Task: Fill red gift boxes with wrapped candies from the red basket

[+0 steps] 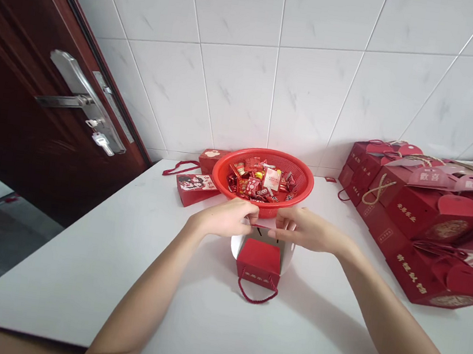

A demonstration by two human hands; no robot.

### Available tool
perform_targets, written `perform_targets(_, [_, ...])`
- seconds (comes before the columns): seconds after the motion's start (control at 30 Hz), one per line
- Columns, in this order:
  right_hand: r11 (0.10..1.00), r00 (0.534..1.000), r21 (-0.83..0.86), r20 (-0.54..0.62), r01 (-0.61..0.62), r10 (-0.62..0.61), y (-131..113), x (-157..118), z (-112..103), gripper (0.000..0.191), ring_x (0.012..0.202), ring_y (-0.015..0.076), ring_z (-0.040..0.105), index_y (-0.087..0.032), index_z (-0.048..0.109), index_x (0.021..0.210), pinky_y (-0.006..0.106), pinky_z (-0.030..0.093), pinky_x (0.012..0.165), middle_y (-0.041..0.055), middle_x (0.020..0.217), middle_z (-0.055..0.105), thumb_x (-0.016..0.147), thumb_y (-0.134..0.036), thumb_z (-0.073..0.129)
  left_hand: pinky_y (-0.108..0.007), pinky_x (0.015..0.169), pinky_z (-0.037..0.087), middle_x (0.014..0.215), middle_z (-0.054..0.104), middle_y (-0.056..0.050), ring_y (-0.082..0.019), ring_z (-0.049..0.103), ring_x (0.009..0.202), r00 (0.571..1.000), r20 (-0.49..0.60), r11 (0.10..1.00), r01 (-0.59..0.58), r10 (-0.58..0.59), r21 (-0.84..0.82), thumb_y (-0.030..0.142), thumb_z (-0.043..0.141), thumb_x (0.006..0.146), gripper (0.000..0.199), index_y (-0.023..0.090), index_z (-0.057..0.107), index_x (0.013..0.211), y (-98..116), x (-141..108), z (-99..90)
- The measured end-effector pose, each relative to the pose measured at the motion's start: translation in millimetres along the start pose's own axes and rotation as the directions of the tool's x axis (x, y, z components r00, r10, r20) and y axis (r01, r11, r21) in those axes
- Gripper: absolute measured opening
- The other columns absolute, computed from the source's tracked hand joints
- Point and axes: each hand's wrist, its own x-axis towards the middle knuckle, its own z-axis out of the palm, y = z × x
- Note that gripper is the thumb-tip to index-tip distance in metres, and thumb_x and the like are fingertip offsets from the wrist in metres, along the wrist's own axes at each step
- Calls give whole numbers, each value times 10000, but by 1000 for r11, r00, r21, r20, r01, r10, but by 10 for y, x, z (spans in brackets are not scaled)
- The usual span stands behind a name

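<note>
On the white table in front of me stands a red gift box [260, 255] with gold lettering, white side flaps spread out and a dark red cord handle [255, 300] hanging at its near side. My left hand [231, 216] pinches the left part of the box's far edge. Fingers curled, my right hand [302, 227] grips that same edge at the right. The hands partly hide the far flap. Just behind them sits a red plastic basket [220, 170] holding many wrapped candies [257, 181].
Left of the basket lie a red box with a printed top [195, 186] and another small red box [212, 161]. Stacked red gift boxes [426, 225] with cord handles fill the right side. A tiled wall [235, 84] rises behind; a dark door [22, 85] with keys stands left.
</note>
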Motion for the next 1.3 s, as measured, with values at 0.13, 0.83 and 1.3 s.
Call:
perform_targets(0.13, [999, 997, 35, -71, 18, -16, 58, 29, 22, 219, 617, 130, 485, -216, 516, 765, 260, 356, 563, -28, 672, 511, 933, -349, 471, -264, 565, 389, 942, 607, -46, -217, 583, 815, 994, 82, 998, 70, -69, -2, 554, 678, 724, 388, 207, 557, 849, -1, -36, -13])
perform_targets(0.83, [857, 895, -290, -275, -427, 352, -69, -31, -24, 232, 689, 224, 650, -205, 542, 700, 291, 321, 550, 66, 703, 661, 924, -223, 483, -333, 801, 454, 1139, 680, -59, -286, 626, 1048, 995, 34, 992, -97, 94, 84, 353, 687, 800, 408, 240, 660, 1191, 350, -292, 33])
perform_targets(1.3, [857, 965, -511, -180, 72, -189, -312, -136, 94, 113, 855, 205, 582, -178, 642, 905, 299, 409, 700, 80, 960, 644, 832, -92, 636, -273, 596, 398, 1030, 679, -29, -269, 649, 907, 980, 173, 995, 95, -100, 38, 422, 767, 680, 518, 281, 599, 1149, 250, -228, 117])
